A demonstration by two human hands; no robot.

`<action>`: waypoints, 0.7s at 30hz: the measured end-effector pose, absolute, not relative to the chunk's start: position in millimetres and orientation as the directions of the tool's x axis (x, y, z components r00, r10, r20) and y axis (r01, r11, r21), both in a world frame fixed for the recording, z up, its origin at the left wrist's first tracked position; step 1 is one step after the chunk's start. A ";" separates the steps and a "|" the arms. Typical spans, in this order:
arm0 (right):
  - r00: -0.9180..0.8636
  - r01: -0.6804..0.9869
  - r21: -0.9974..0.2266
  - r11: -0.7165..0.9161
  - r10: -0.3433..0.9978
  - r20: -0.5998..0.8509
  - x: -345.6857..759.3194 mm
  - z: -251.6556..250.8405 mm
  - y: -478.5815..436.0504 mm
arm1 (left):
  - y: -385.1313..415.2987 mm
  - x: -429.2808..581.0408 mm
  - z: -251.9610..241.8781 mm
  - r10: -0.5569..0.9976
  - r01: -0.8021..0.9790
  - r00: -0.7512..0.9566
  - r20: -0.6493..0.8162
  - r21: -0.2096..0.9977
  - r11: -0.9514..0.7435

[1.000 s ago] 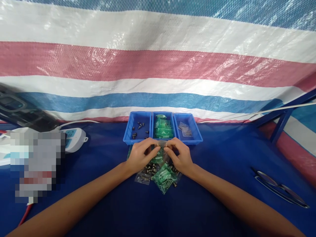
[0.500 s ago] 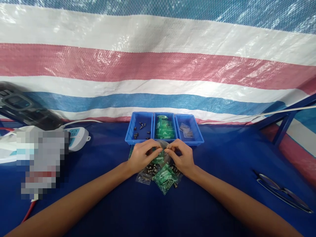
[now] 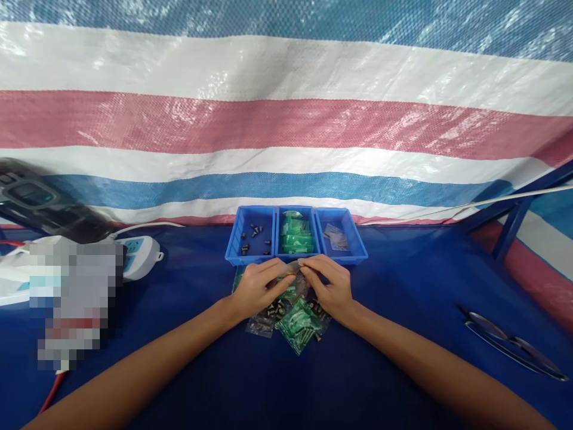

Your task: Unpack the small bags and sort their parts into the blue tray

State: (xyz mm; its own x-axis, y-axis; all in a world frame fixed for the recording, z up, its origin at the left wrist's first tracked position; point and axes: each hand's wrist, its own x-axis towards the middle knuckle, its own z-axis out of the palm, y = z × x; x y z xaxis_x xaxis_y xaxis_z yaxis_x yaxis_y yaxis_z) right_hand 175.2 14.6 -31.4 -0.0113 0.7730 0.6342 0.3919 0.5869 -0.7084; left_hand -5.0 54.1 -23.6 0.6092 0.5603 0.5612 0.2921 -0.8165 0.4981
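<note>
Between my two hands is a small clear plastic bag point(image 3: 293, 267), partly hidden by the fingers. My left hand point(image 3: 259, 288) pinches its left side, and my right hand point(image 3: 330, 288) pinches its right edge. What the bag contains is too small to make out. Below the hands lies a pile of small packets and loose dark screws point(image 3: 276, 308). A green packet point(image 3: 301, 322) with long screws lies at the front of the pile, and a clear packet point(image 3: 261, 326) is to its left.
Three blue bins stand behind the hands: a left bin point(image 3: 229, 254) with loose screws, a middle bin point(image 3: 298, 258) with green packets, a right bin point(image 3: 362, 254) with clear packets. Glasses point(image 3: 514, 345) lie right; a power strip point(image 3: 142, 258) and blurred-out device point(image 3: 83, 298) sit left.
The view has tilted slightly. The fingers have shifted on the clear bag, which now slants up toward my right fingertips. Both hands keep hold of it above the pile.
</note>
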 end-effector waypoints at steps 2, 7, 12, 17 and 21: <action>-0.027 0.391 -0.707 0.589 0.775 0.631 174.9 -31.3 14.3 | 53.6 -5.8 -22.4 0.561 0.277 0.595 0.575 0.509 -0.815; -0.085 0.377 -0.712 0.592 0.788 0.610 174.1 -31.9 14.9 | 54.3 -5.8 -21.5 0.579 0.242 0.569 0.584 0.554 -0.796; -0.068 0.372 -0.722 0.584 0.793 0.606 174.4 -32.3 15.5 | 56.4 -4.4 -23.2 0.594 0.237 0.565 0.573 0.576 -0.782; -0.080 0.360 -0.736 0.574 0.805 0.588 175.2 -33.2 17.9 | 57.5 -5.5 -22.7 0.613 0.237 0.543 0.573 0.596 -0.767; -0.073 0.377 -0.735 0.563 0.809 0.583 176.6 -31.9 18.3 | 57.7 -5.2 -20.5 0.622 0.263 0.559 0.548 0.594 -0.760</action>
State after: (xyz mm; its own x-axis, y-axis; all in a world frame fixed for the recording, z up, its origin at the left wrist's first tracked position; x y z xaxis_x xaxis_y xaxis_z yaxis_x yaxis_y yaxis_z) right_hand 176.6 18.3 -31.9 -0.0733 0.8093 0.5827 0.3770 0.5634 -0.7351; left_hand -5.2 57.7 -20.5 0.5594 0.6222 0.5476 0.2633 -0.7598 0.5944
